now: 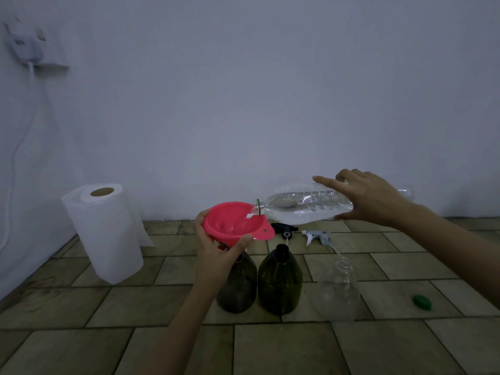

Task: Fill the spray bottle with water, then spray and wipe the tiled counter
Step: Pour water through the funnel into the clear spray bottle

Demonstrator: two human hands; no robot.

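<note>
My left hand grips a pink funnel that sits in the neck of a dark green bottle. My right hand holds a large clear water bottle tipped on its side, its mouth over the funnel's rim, and water runs into the funnel. A second dark green bottle stands open just to the right. A clear bottle stands further right. A white spray head and a black spray head lie on the tiled counter behind them.
A roll of paper towel stands at the left by the wall. A green cap lies on the tiles at the right. A wall socket with a plugged adapter and a cable hangs at the upper left.
</note>
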